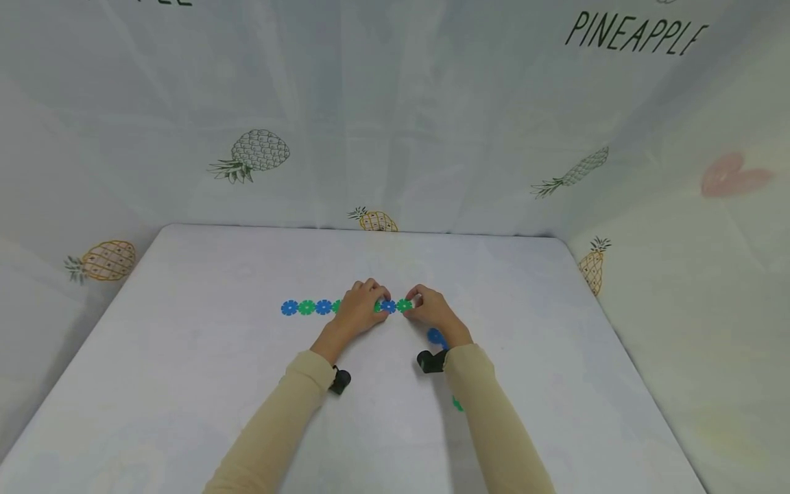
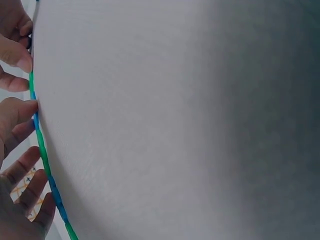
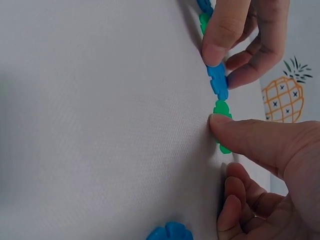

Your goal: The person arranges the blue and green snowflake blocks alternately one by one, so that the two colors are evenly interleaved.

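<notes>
A straight row of interlocking snowflake discs, blue and green by turns, lies across the white table; a green disc [image 1: 306,307] shows in its left part. My left hand [image 1: 361,305] covers the middle of the row and pinches the blue disc [image 1: 388,307] near its right end between thumb and finger. Facing it, my right hand [image 1: 435,310] pinches a green disc [image 1: 404,305] by its right side. In the right wrist view this green disc [image 3: 223,107] stands edge to edge with the blue disc [image 3: 218,82], right at its rim.
Beside my right wrist lies a loose blue disc [image 1: 435,336], with more blue partly hidden under the wrist. Another green disc [image 1: 457,403] peeks out by the right sleeve [image 1: 494,418]. A pineapple-print cloth [image 1: 432,137] hangs behind the table [image 1: 216,274].
</notes>
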A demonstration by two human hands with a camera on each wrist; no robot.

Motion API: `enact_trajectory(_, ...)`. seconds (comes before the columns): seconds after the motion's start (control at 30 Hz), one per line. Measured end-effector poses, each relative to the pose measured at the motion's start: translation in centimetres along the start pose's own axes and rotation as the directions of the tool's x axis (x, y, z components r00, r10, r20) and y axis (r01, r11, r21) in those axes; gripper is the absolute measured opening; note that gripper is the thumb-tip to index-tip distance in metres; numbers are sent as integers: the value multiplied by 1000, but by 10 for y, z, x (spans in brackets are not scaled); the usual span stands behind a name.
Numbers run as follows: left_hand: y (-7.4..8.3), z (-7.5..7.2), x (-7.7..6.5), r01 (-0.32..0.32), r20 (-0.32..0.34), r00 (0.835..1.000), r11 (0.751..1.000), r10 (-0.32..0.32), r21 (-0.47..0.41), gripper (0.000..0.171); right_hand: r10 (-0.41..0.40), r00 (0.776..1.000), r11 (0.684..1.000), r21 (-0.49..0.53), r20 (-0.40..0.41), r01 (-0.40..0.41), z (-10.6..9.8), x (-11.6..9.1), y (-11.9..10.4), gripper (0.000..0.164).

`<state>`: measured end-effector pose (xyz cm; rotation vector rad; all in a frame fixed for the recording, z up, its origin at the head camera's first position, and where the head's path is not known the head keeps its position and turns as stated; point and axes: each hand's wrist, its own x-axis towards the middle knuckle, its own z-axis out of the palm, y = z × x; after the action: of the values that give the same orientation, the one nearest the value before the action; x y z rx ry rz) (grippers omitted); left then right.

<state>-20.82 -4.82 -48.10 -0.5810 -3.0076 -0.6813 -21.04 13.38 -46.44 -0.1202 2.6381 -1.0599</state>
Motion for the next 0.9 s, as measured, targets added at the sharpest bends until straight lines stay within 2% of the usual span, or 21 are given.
enact_trajectory(0.3,0,0,1,15,21,1000,1000,-15,0,28,7,1000,1000,-5,-5,-7,-1,-2,-3,30)
enact_trajectory(0.67,0,-2,2,-3,12,1000,1000,3,14,27,11,1000,1000,-6,-5,-11,-2,-3,-1,35)
enact_trajectory(0.9,1,-4,1,-3,22,1000,1000,3,-7,27,-20,1000,998,54,-21,21,-16,-22,-3,39)
